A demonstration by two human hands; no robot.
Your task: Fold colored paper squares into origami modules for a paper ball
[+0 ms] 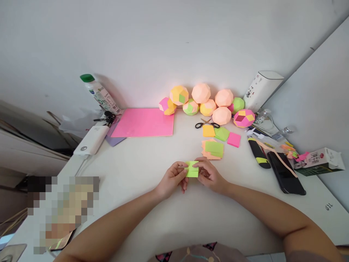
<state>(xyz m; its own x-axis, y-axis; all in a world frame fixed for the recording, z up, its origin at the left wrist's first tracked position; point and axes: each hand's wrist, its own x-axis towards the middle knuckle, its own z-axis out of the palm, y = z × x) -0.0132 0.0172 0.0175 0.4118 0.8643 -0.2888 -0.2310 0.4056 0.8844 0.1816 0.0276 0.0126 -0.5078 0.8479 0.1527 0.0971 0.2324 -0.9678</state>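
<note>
A small folded piece of lime-green paper (192, 171) is held up over the white table, pinched from both sides. My left hand (173, 176) grips its left edge between thumb and fingers. On its right edge, my right hand (209, 175) closes with thumb and fingertips. Just beyond the hands lies a stack of peach and green paper pieces (214, 149). Behind that stack are a yellow paper pad (208, 131), a green one (222, 134) and a pink one (233, 139). Black-handled scissors (207, 124) lie behind the yellow pad.
Several folded paper balls (201, 93) are piled against the wall, by a pink sheet (144, 123). A bottle (100, 94) and white power bank (91, 140) stand left. At right are a utility knife (259, 153), a phone (286, 173) and a milk carton (320, 162).
</note>
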